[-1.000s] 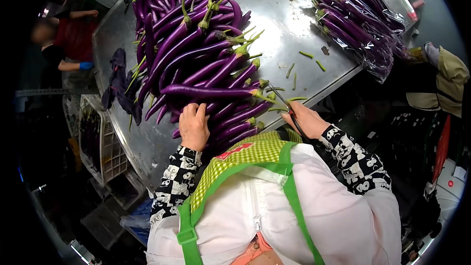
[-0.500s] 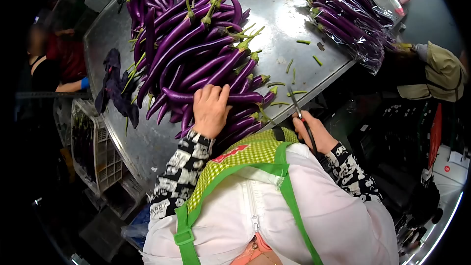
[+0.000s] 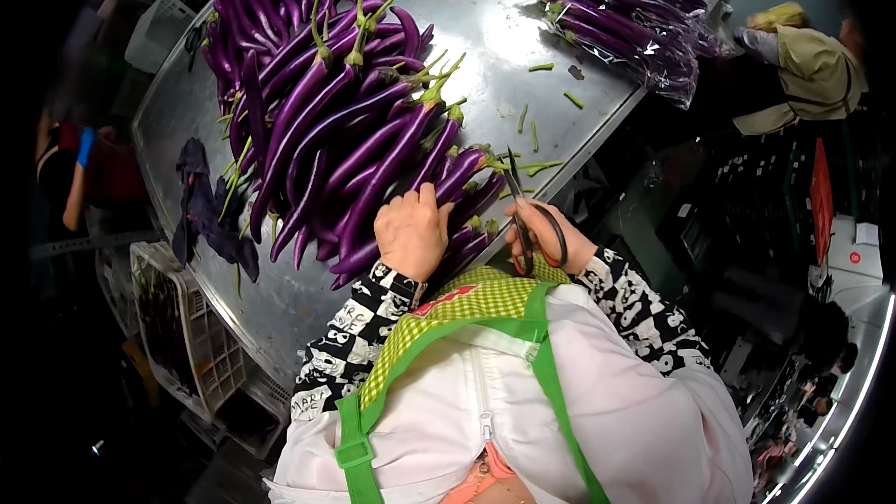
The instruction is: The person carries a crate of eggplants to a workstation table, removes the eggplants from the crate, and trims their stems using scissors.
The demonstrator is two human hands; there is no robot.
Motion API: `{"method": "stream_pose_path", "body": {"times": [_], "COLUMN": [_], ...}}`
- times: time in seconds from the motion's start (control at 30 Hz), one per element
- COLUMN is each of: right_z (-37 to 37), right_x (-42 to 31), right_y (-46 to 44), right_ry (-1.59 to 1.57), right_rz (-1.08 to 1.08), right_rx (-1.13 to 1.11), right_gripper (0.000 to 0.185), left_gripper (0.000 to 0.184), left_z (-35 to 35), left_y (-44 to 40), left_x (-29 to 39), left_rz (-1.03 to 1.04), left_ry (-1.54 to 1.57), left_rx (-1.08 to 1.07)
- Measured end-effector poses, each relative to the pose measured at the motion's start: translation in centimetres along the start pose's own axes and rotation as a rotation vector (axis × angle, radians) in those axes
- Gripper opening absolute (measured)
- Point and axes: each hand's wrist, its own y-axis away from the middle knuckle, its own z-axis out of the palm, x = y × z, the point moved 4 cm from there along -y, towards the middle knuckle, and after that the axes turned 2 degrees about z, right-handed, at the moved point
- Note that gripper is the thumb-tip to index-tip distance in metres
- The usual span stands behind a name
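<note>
Stem trimming at a metal table [image 3: 280, 306], seen from the worker's head. The step in hand is judged to be the shortening of eggplant stems. The left hand [image 3: 411, 233] lies back uppermost on the near side of a heap of long purple eggplants [image 3: 313, 112], its fingers bent over the fruit; whether it grips one cannot be told. The right hand [image 3: 553, 235] is closed around the handles of a pair of scissors [image 3: 515, 183], whose blades point away from the body, close to the green stem ends; contact with a stem is unclear. The next cut calls for a steadied fruit and a stem set between the blades, clear of the left fingers.

Surface: cut stem pieces [image 3: 574, 100] lie scattered right of the heap; beyond them rest eggplants in clear bags [image 3: 616, 19]. A dark purple cloth [image 3: 207, 210] lies to the left.

Room: dimly lit; a pale plastic crate [image 3: 213, 345] stands beside the table, and a co-worker's arm [image 3: 75, 201] shows at far left.
</note>
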Motion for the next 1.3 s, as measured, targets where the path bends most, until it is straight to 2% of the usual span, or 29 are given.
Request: {"method": "stream_pose_path", "body": {"times": [0.17,0.23,0.27,0.37,0.47,0.53,0.6,0.67,0.73,0.8,0.87,0.9,0.93,0.97,1.07,1.13,1.2,1.3], "right_z": [-1.3,-1.5,-1.7,-2.1,-3.0,-4.3,-5.6,-6.3,-6.5,-6.7,-6.8,-6.9,-7.1,-6.8,-6.1,-5.5,-4.9,-4.6], "right_x": [-0.6,-1.3,-1.6,-3.7,-4.7,-4.8,-4.8,-5.9,-6.9,-7.7,-9.4,-9.9,-10.3,-11.3,-12.9,-13.6,-13.6,-13.4], "right_y": [-2.7,-3.3,-3.4,-2.9,-3.1,-3.2,-3.3,-3.4,-3.9,-4.6,-5.4,-6.0,-6.6,-6.9,-8.9,-10.7,-12.2,-12.8], "right_ry": [0.322,0.565,0.568,0.959,1.095,1.104,1.147,1.168,1.163,1.118,1.096,1.044,1.027,1.084,1.098,1.055,1.053,1.075], "right_rz": [-0.052,-0.251,-0.256,-0.285,-0.338,-0.399,-0.309,-0.323,-0.352,-0.338,-0.305,-0.365,-0.267,-0.316,-0.377,-0.394,-0.365,-0.435], "right_rx": [0.000,0.154,0.142,0.239,0.226,0.203,0.111,0.070,-0.075,-0.083,-0.111,-0.141,-0.179,-0.168,-0.198,-0.238,-0.297,-0.290], "right_gripper": [0.046,0.047,0.047,0.039,0.039,0.039,0.038,0.038,0.034,0.036,0.037,0.038,0.036,0.036,0.041,0.046,0.040,0.046], "left_gripper": [0.031,0.030,0.030,0.028,0.029,0.028,0.026,0.025,0.026,0.028,0.029,0.030,0.032,0.039,0.052,0.054,0.053,0.051], "left_z": [1.5,1.9,1.9,1.3,1.7,2.0,1.9,1.8,1.4,1.7,1.7,1.2,0.6,-0.3,0.2,1.8,3.2,3.0], "left_y": [0.7,0.5,0.1,-1.0,-1.4,-1.9,-2.4,-2.7,-2.9,-2.5,-2.0,-2.3,-2.6,-3.4,-4.8,-4.9,-4.9,-4.7], "left_x": [1.5,2.1,2.3,2.5,2.2,2.2,1.8,1.5,0.9,0.1,-0.7,-1.0,-1.3,-1.4,-3.0,-4.1,-4.7,-4.5], "left_rz": [-0.203,-0.221,-0.227,-0.299,-0.308,-0.223,-0.248,-0.172,-0.174,-0.171,-0.155,-0.137,-0.119,-0.120,-0.229,-0.299,-0.276,-0.253], "left_ry": [0.094,0.156,0.184,0.272,0.349,0.387,0.392,0.426,0.403,0.348,0.333,0.339,0.347,0.372,0.206,0.165,0.113,0.096], "left_rx": [-0.086,-0.136,-0.164,-0.234,-0.265,-0.300,-0.342,-0.383,-0.399,-0.444,-0.377,-0.252,-0.129,0.082,0.275,0.211,0.082,0.112]}}
